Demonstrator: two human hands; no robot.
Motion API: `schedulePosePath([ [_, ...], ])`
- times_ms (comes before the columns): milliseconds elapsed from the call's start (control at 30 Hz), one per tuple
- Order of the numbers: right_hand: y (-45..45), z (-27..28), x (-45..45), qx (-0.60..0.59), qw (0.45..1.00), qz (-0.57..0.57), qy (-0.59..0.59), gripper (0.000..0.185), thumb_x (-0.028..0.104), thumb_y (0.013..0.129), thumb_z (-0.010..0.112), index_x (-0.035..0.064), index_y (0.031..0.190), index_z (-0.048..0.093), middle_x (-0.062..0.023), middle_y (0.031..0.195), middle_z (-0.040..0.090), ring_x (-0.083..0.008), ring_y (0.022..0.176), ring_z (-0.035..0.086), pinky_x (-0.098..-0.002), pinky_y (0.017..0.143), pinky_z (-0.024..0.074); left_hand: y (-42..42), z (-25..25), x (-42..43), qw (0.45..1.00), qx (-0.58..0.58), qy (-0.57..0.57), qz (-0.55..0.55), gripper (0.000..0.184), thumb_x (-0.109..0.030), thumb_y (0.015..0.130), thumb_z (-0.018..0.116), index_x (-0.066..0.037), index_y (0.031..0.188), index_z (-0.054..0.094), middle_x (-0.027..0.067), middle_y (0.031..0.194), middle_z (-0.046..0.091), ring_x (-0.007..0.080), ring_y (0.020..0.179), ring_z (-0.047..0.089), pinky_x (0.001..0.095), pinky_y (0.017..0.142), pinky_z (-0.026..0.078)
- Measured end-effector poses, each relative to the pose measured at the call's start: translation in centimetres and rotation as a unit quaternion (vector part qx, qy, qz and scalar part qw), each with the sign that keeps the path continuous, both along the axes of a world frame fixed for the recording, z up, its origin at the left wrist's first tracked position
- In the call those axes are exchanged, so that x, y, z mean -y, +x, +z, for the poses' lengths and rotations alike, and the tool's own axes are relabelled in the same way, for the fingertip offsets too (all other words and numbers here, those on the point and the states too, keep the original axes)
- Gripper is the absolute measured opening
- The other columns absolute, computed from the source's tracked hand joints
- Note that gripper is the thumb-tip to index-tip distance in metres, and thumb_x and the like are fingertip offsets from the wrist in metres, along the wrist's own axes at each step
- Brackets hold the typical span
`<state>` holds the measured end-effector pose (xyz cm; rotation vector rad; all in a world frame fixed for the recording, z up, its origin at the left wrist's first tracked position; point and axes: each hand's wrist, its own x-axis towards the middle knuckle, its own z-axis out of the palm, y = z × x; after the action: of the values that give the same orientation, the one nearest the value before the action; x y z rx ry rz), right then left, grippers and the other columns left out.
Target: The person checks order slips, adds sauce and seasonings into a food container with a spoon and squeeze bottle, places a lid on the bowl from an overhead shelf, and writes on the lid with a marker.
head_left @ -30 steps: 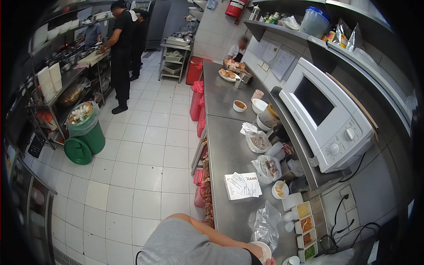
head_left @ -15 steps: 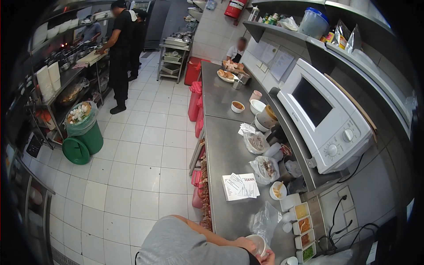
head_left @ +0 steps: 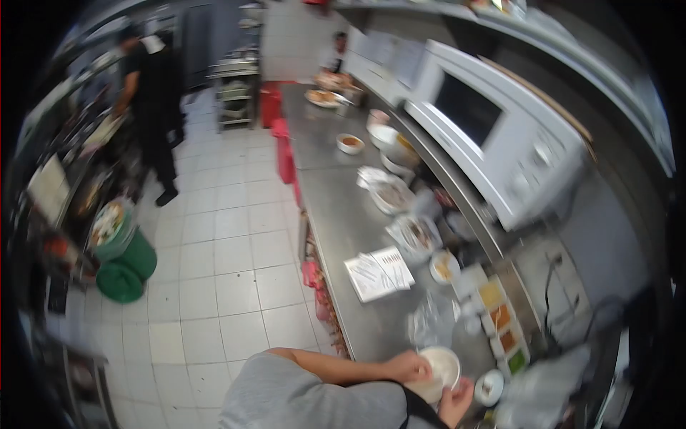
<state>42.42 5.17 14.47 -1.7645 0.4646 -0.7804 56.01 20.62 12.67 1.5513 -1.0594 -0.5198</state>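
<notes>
A white round bowl (head_left: 448,363) with pale contents or a pale inside is at the near end of the steel counter, blurred by motion. My left hand (head_left: 410,366) has its fingers closed at the bowl's left rim. On the other side, my right hand (head_left: 456,402) pinches the bowl's lower right edge. Just beyond the bowl lies a crumpled clear plastic bag (head_left: 431,322). A smaller white bowl (head_left: 489,387) stands to the right of my right hand.
White box with paper slips (head_left: 377,274) lies on the steel counter (head_left: 321,207). Containers of chopped ingredients (head_left: 504,314) line the right side, below a white microwave (head_left: 493,129). A green bin (head_left: 136,254) stands on the floor; a co-worker (head_left: 146,107) stands far left.
My view has swung and tilted, so the counter appears shifted left and up. The bowl and both hands are now more fully in view.
</notes>
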Motion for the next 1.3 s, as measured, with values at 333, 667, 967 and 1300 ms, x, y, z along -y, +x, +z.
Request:
schedulePosePath([
  [333,-3.4,3.0,0.8,-0.074,0.980,-0.057,0.175,0.029,-0.002,0.078,0.059,0.0009,0.104,0.046,0.0031,0.057,0.043,-0.0053,0.042,0.040,-0.0201,0.037,0.0323,8.3,2.5,-3.3,0.866,-0.412,-0.255,0.120,0.013,-0.022,0.086,0.062,-0.010,0.088,0.062,-0.0014,0.080,0.062,0.0073,0.072,0.058,0.0214,0.067,0.047],
  [667,-6.7,1.3,0.8,-0.036,0.968,-0.099,0.228,0.025,0.002,0.081,0.059,0.0017,0.103,0.048,0.0030,0.057,0.044,-0.0059,0.042,0.042,-0.0202,0.037,0.0327,8.7,-2.4,-1.7,0.913,-0.361,0.045,0.187,0.025,-0.029,0.089,0.055,-0.006,0.092,0.063,0.0002,0.079,0.063,0.0078,0.066,0.059,0.0194,0.055,0.040],
  [967,-7.0,-2.5,0.0,-0.108,0.958,-0.090,0.251,0.038,0.027,0.087,0.059,0.0070,0.116,0.043,-0.0039,0.075,0.058,-0.0104,0.058,0.056,-0.0233,0.050,0.0457,8.9,-4.8,-0.9,0.941,-0.257,0.077,0.208,0.033,-0.026,0.087,0.059,-0.005,0.108,0.047,0.0013,0.074,0.054,0.0091,0.060,0.053,0.0211,0.050,0.043],
  [1300,-9.8,-0.7,-2.4,-0.100,0.943,-0.123,0.292,0.044,0.015,0.089,0.048,0.0031,0.129,0.031,-0.0131,0.097,0.057,-0.0160,0.059,0.060,-0.0266,0.051,0.0513,4.5,-1.3,-0.6,0.924,0.290,-0.003,0.251,0.064,-0.006,0.078,0.060,0.001,0.133,0.029,0.0234,0.136,0.024,0.0377,0.125,0.029,0.0477,0.104,0.024],
])
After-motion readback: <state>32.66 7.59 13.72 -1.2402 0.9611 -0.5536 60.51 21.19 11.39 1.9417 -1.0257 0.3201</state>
